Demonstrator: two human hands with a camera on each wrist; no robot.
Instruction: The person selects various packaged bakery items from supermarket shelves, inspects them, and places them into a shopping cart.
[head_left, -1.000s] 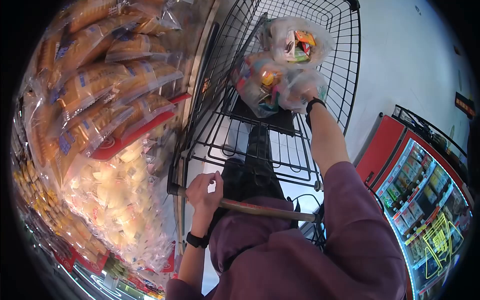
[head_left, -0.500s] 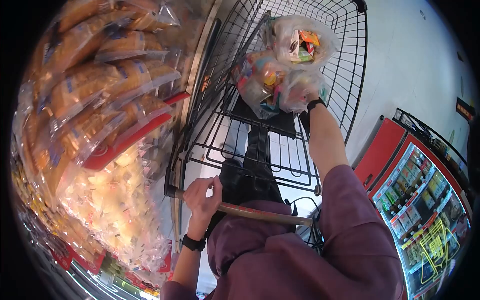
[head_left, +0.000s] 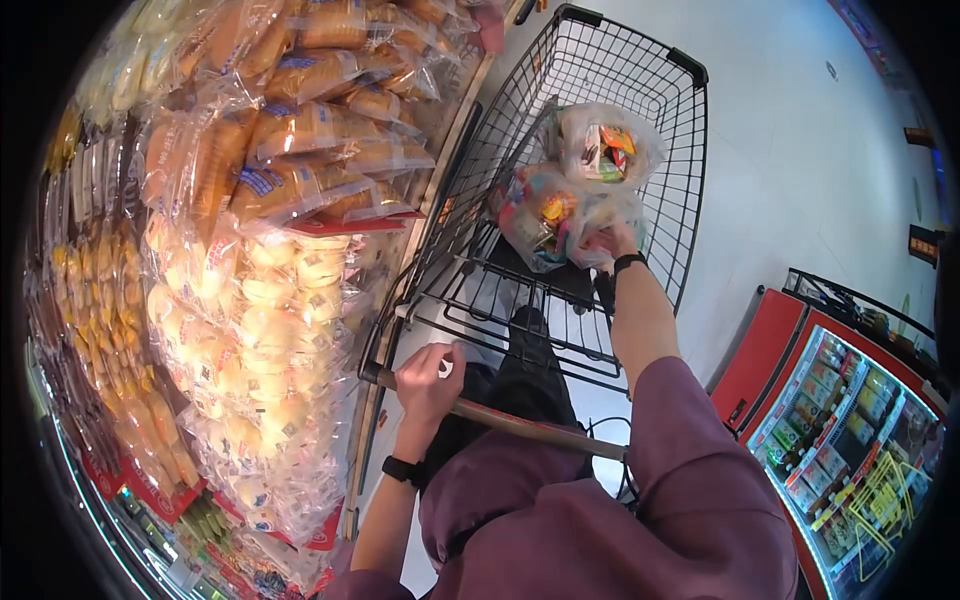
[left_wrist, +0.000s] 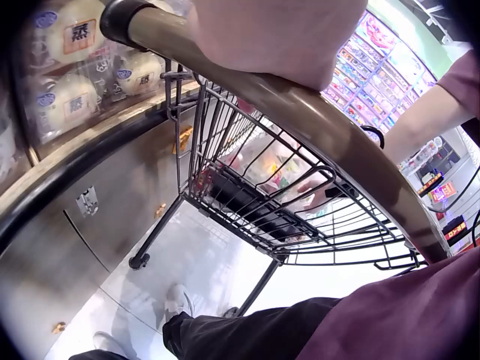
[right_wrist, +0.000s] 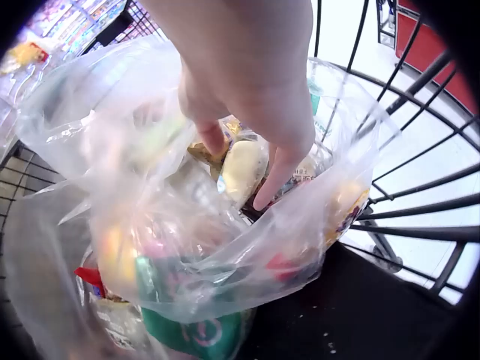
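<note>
My left hand (head_left: 428, 385) rests on the shopping cart's handle (head_left: 530, 428), fingers loosely curled above it and the thumb near the index finger. In the left wrist view its heel lies on top of the brown bar (left_wrist: 337, 131). Inside the cart, my right hand (head_left: 613, 240) reaches into the nearest clear plastic bag (head_left: 598, 213). The right wrist view shows the thumb and a finger extended downward on either side of a cream-coloured wrapped snack (right_wrist: 244, 171). Other wrapped snacks surround it in the bag. A green packet (right_wrist: 195, 319) shows at the bottom left.
Two more filled plastic bags, one at the left (head_left: 540, 215) and one farther forward (head_left: 610, 145), sit in the black wire cart (head_left: 687, 66). Shelves of bagged bread (head_left: 340, 140) and pale buns (head_left: 270, 330) line the left. A red drinks fridge (head_left: 765, 350) stands at the right.
The head view has shifted, so the cart and bags appear lower and more of the bread shelf shows. The left hand stays on the handle and the right hand stays in the bag.
</note>
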